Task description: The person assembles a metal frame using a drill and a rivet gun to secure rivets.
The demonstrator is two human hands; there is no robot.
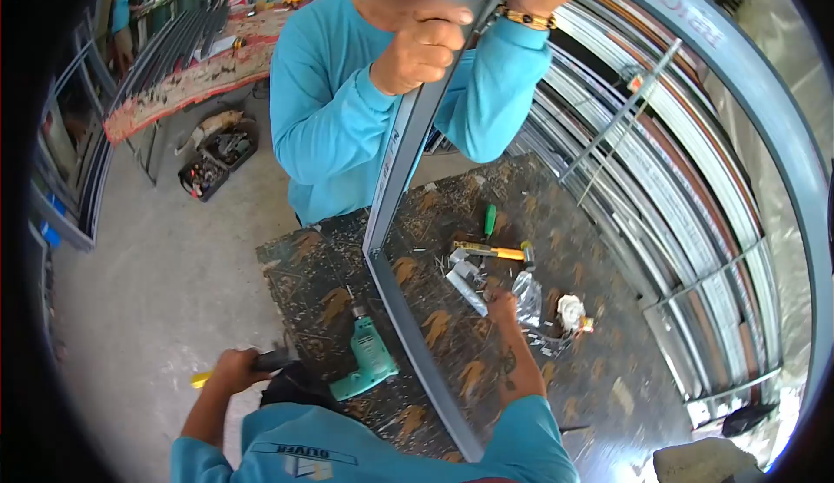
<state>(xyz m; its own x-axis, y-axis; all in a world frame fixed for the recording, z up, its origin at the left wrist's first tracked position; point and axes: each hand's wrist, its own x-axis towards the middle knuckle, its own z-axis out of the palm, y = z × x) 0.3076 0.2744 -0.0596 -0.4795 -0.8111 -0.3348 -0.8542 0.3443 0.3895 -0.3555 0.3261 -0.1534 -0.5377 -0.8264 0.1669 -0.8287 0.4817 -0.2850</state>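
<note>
My left hand [234,372], off the table's left edge, is closed around a hammer [271,360] with a yellow handle end and a dark front part. My right hand [502,306] reaches low over the table, its fingers drawn together beside small silver metal pieces [467,292] and a clear plastic bag [527,297]. What those fingers hold, if anything, is hidden. Between my arms a grey metal frame [408,318] stands on the table, its corner on the far side. A green drill [369,351] lies left of the frame.
Across the dark, stained table [599,387], a co-worker [326,101] in a blue shirt grips the frame's upright with both hands. A yellow-handled hammer [504,252] and green-handled tool [490,219] lie nearby. Long metal profiles [686,196] fill the right; an open toolbox [217,157] sits on the floor.
</note>
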